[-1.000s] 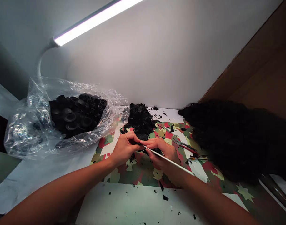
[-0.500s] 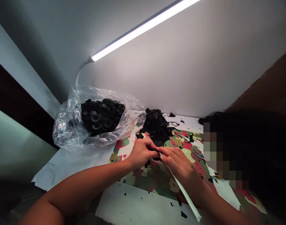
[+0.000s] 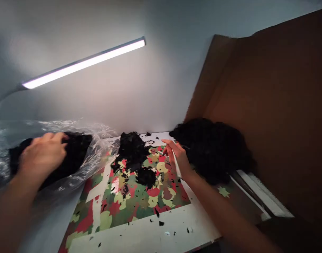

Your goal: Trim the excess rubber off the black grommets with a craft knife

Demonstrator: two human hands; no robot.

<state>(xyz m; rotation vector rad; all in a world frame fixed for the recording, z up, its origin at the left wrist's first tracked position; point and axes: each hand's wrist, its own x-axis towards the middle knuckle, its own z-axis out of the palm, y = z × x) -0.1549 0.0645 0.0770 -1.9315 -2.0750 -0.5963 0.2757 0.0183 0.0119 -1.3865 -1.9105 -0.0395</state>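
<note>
My left hand [image 3: 43,154] reaches into the clear plastic bag [image 3: 97,147], down on the pile of black rubber-like rings [image 3: 76,144]. Its fingers bend downward, slightly blurred, with the tips hidden, so whether it grips a ring cannot be told. To the right, my right hand [image 3: 178,154] is raised over the edge of the camouflage-patterned sheet [image 3: 113,207]. It is closed on a slim pale stick-like tool [image 3: 176,163], which runs back along the palm; the index finger points out to the left. A small black clump [image 3: 146,176] lies on the sheet between my hands.
A heap of black scraps [image 3: 131,151] sits at the back of the sheet, with loose bits scattered around. A larger black pile [image 3: 216,151] rests against a brown cardboard panel [image 3: 277,105] on the right. Above the bag hangs a lit bar lamp [image 3: 87,63].
My hands have parted from where they met over the sheet. The left has gone into the bag; the right, keeping the pale tool, has moved apart. The view has turned right.
</note>
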